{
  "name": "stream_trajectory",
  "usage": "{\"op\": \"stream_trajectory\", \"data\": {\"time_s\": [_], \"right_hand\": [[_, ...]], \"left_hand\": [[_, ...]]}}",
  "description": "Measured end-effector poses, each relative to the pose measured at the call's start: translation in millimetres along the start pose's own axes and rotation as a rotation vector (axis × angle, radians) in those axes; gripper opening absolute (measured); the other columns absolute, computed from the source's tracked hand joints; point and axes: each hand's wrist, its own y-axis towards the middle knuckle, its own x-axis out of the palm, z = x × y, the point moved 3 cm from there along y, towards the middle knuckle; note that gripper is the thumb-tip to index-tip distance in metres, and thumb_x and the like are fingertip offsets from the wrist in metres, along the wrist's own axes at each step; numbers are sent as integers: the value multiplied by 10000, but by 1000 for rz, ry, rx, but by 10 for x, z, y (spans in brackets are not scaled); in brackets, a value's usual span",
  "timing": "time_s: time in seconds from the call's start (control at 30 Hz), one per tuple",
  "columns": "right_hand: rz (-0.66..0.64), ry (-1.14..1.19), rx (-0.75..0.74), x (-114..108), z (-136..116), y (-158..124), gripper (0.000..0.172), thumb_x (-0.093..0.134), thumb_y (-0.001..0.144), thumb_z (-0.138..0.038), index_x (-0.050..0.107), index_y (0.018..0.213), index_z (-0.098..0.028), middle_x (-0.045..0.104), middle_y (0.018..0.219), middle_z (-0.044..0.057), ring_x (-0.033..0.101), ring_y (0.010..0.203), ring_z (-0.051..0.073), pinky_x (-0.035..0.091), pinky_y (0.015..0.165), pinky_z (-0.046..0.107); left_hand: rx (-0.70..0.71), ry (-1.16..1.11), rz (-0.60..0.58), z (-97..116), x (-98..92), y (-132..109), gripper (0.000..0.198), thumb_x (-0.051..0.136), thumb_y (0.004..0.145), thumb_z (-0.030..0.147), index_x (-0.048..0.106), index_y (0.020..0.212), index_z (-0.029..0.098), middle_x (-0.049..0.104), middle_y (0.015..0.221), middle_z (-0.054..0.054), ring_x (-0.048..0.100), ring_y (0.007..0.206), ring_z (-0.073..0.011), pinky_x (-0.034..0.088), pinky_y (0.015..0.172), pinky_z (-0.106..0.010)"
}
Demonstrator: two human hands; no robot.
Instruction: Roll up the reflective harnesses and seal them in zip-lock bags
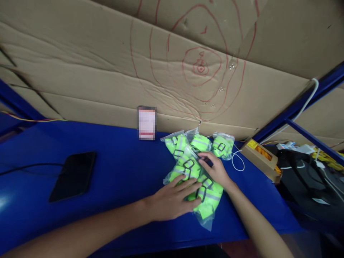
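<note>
Several clear plastic bags with folded neon-green reflective straps and black buckles lie bunched on the blue table. My left hand [174, 199] is open, its spread fingers lying across the middle bag [188, 165] and the front bag [208, 200]. My right hand [216, 170] is closed, with bent thumb and index finger at the upper right edge of the middle bag; the exact grip is partly hidden. Beyond my hands are a left rear bag [176, 145], a centre rear bag [201, 142] and a right rear bag [222, 146].
A black tablet-like device [73, 176] with a cable lies on the table [118, 168] at left. A blurred card or phone [147, 123] leans against the cardboard wall [94, 82]. To the right are a cardboard box [260, 159], a white cord [238, 165] and a black bag [306, 182].
</note>
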Motion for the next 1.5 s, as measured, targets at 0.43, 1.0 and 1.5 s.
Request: {"op": "stream_trajectory", "data": {"time_s": [0.43,1.0,1.5], "right_hand": [[304,-95,106,-527,26,130,432,553,949,-580,709,873,-183,660,729,19,542,649,164,442,658,294],[-128,-261,-126,309,-624,-266,279,531,1020,-413,699,901,-225,669,800,41,603,732,172,473,720,314],[-222,664,295,857,-460,-274,272,603,990,-485,588,987,-213,574,667,-56,508,483,59,416,448,176]], "left_hand": [[-349,85,61,-437,-171,-121,449,577,971,540,657,1245,194,676,1113,-132,643,998,-278,427,877,-387],[-381,123,151,-531,-329,-405,379,588,973,496,647,1164,173,685,1266,-150,613,1223,-313,263,1115,-514],[-76,179,185,-416,-427,-421,285,591,958,484,672,1037,222,738,1090,-29,615,1025,-214,378,998,-404]]}}
